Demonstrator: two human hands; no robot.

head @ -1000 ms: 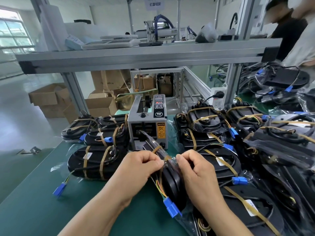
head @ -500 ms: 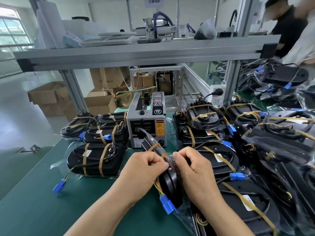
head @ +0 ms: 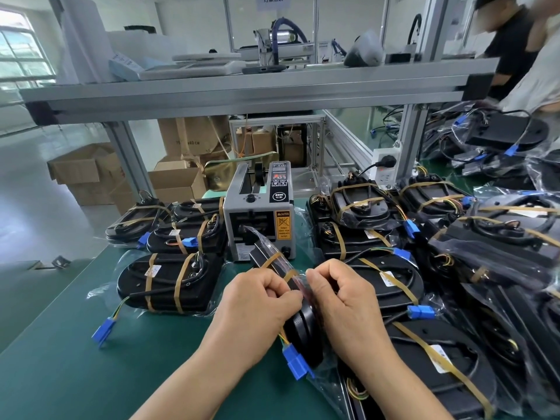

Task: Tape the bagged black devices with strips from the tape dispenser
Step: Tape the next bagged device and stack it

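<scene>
A bagged black device (head: 304, 327) stands on edge on the green table, its blue connector (head: 294, 363) hanging at the near end. One amber tape strip (head: 270, 259) wraps its far end. My left hand (head: 257, 301) and my right hand (head: 342, 294) flank the device, fingers curled, pinching the bag and a second tape strip (head: 291, 274) across its top edge. The grey tape dispenser (head: 259, 215) stands right behind the device.
Taped bagged devices (head: 172, 284) lie stacked to the left and more bagged devices (head: 385, 277) crowd the right side. An aluminium shelf frame (head: 242, 92) spans overhead. Cardboard boxes (head: 88, 174) sit on the floor behind. Two people (head: 515, 43) stand at the back right.
Both hands stay on the device's top edge, working the tape strip; they have shifted only slightly while the camera moved a little.
</scene>
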